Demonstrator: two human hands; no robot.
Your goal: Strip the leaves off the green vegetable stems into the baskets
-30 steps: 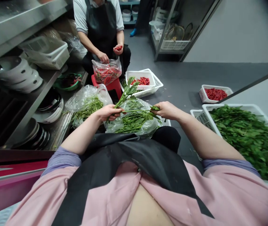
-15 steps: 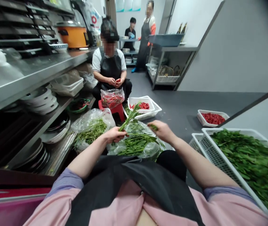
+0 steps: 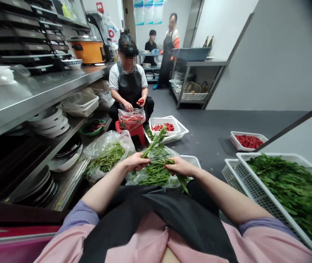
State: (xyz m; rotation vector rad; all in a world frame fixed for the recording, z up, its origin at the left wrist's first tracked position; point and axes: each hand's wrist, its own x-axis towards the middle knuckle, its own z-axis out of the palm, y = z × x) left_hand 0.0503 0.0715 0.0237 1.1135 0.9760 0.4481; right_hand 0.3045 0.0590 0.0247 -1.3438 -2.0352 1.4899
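My left hand (image 3: pixel 137 162) is closed round a bunch of leafy green stems (image 3: pixel 156 141) that point up and away to the right. My right hand (image 3: pixel 180 166) pinches some green leaves (image 3: pixel 182 181) that hang below its fingers; the two hands are a short way apart. Under them lies an open clear plastic bag of greens (image 3: pixel 154 174). Left of my left hand sits another plastic bag, filled with thin green stalks (image 3: pixel 107 156). Part of a white basket (image 3: pixel 195 160) shows behind my right hand.
A large white basket of green leaves (image 3: pixel 289 186) stands at my right, with a tray of red chillies (image 3: pixel 247 141) beyond. Opposite, a co-worker (image 3: pixel 130 82) handles red chillies over a bag on a red stool (image 3: pixel 136 134). Shelves with plates (image 3: pixel 49 126) line the left.
My right hand has come in toward my left hand, and leaves now hang from it. The co-worker's one hand has lowered to the chilli bag. The view has tilted up slightly.
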